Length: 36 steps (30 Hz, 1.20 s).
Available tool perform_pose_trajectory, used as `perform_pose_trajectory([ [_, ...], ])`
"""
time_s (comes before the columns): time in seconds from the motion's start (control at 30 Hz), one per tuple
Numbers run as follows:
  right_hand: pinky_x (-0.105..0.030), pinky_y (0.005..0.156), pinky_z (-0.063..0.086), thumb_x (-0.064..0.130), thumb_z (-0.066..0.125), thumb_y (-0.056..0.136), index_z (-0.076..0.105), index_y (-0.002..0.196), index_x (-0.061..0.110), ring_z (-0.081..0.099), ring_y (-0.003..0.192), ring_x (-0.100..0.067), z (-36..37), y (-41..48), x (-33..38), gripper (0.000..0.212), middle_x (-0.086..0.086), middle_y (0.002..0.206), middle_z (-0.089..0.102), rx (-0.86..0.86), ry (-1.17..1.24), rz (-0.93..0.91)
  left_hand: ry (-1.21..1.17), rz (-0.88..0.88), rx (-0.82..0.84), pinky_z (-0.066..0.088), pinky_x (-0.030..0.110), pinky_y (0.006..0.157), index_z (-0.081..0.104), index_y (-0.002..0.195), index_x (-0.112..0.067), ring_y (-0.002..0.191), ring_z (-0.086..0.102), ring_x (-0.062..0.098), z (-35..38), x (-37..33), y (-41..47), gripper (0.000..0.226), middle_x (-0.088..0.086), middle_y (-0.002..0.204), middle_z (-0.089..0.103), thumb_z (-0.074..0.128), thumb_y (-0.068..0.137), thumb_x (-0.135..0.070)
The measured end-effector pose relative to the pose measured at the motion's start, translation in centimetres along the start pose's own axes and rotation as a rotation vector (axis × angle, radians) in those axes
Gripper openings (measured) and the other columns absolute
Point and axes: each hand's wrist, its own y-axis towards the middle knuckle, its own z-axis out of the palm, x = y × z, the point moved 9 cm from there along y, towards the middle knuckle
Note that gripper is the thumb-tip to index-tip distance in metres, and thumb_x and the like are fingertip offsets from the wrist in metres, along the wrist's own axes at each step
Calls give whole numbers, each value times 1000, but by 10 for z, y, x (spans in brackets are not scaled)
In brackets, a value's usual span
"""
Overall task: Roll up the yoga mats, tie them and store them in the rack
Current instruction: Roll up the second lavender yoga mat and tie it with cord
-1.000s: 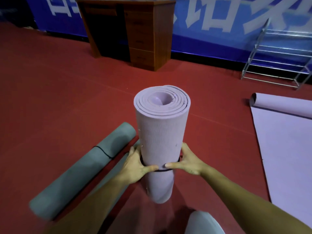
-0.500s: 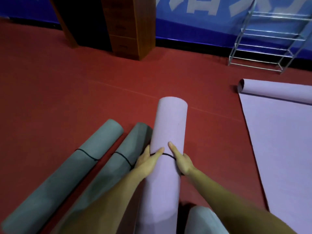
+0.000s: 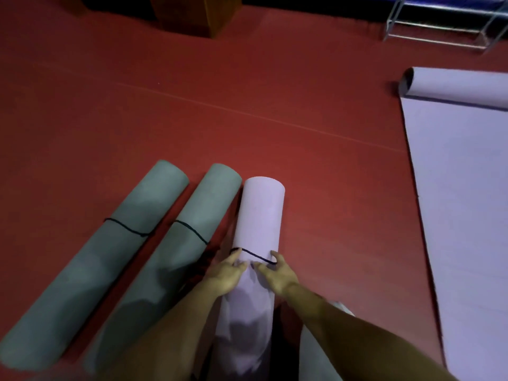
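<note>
Nearest the camera, two bare forearms (image 3: 357, 334) reaching forward and down, converging on a rolled purple mat (image 3: 261, 215) lying lengthwise on the red floor (image 3: 247, 105). Left hand (image 3: 226, 273) palm down on the roll's left side, fingers (image 3: 237, 256) nearly straight and relaxed, clenched on nothing, tips touching a black cord (image 3: 255, 255) looped round the roll's middle. Right hand (image 3: 279, 273) palm down on the right side, fingers spread and loose, forefinger tip at the same cord. Close beside the purple roll on its left, a rolled green mat (image 3: 198, 210) bound with a dark cord. Past a narrow strip of floor, a second green roll (image 3: 123, 243), bound likewise. Well off to the right, a purple mat spread flat (image 3: 461, 202), far end curled over. Farthest, at top right, a metal rack (image 3: 439, 26) on the floor, well apart from the mats.
</note>
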Motion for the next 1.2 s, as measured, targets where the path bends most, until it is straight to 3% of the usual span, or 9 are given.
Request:
perform_pose_trajectory([
  [0.2, -27, 99, 47, 58, 70, 91, 29, 159, 37, 58, 129, -26, -12, -21, 18, 82, -6, 145, 58, 7, -213, -125, 404, 131, -47, 31, 36, 120, 27, 159, -36, 147, 37, 25, -9, -28, -7, 59, 3, 163, 35, 46, 104, -40],
  [0.3, -34, 108, 44, 59, 69, 90, 27, 161, 34, 51, 135, -31, -28, -32, 24, 87, -10, 147, 52, -72, -359, -188, 551, 232, -34, 31, 35, 120, 27, 159, -37, 147, 36, 23, -6, -54, -10, 60, 1, 163, 33, 48, 103, -37],
  [0.6, -45, 106, 46, 51, 64, 93, 31, 157, 32, 52, 132, -37, -91, -59, 8, 74, -16, 143, 51, -353, -464, -124, 639, 565, 13, 38, 44, 114, 29, 158, -36, 142, 42, 30, 30, -146, 6, 59, 5, 156, 42, 47, 102, -32],
  [0.7, -45, 110, 43, 51, 62, 95, 34, 157, 31, 48, 136, -38, -121, -60, 14, 71, -16, 147, 48, -393, -561, -71, 593, 577, 21, 37, 45, 115, 29, 157, -36, 142, 43, 32, 44, -167, 20, 60, 6, 156, 42, 48, 101, -31],
  [0.83, -41, 107, 47, 44, 58, 100, 47, 150, 26, 55, 132, -36, -171, -62, 16, 55, -15, 143, 59, -387, -626, -34, 463, 609, -41, 41, 44, 111, 41, 150, -33, 133, 50, 32, 69, -179, 16, 50, 8, 145, 53, 50, 101, -29],
  [1.0, -36, 102, 47, 31, 55, 103, 47, 150, 25, 60, 126, -33, -224, -84, -77, 48, -10, 140, 64, -378, -614, 7, 727, 756, 28, 42, 40, 104, 47, 141, -35, 129, 52, 27, 134, -172, -5, 41, -2, 137, 56, 49, 100, -38],
  [1.2, -33, 107, 44, 37, 64, 98, 35, 157, 24, 54, 132, -30, -295, -111, -256, 67, -10, 143, 59, -119, -841, 304, 853, 839, 94, 39, 41, 110, 43, 147, -38, 135, 48, 25, 243, -189, -29, 45, -3, 143, 52, 49, 102, -40],
])
